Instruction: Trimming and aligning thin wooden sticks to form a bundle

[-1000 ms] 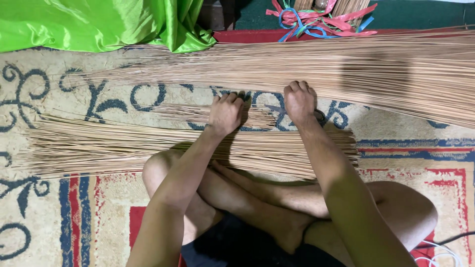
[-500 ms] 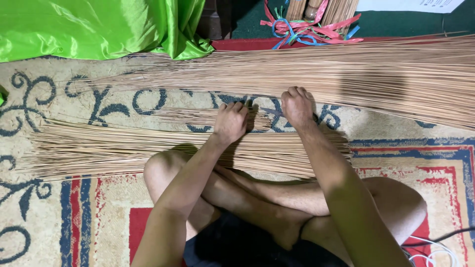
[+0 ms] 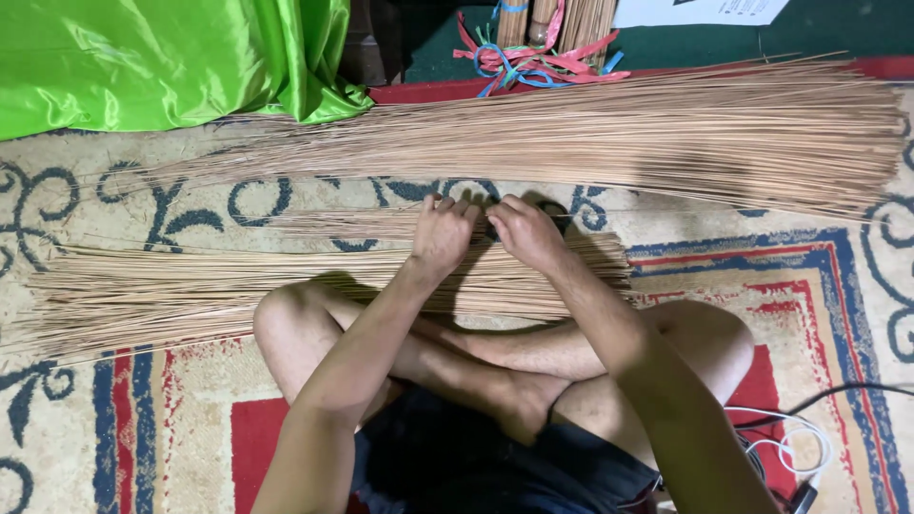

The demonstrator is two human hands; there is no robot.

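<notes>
I sit cross-legged on a patterned carpet. My left hand and my right hand meet side by side, palms down, fingers curled over a small bundle of thin tan sticks that runs off to the left. Just in front of my shins lies a wider pile of the same sticks, pointing left. A much larger heap of long sticks stretches across the carpet beyond my hands. My fingertips hide where the small bundle ends.
A bright green shiny cloth lies bunched at the back left. Red, pink and blue ribbons sit at the back centre beside upright stick bundles. White and black cables trail by my right knee.
My right hand has slid left and now touches my left hand over the small bundle. The left hand has stayed on the sticks.
</notes>
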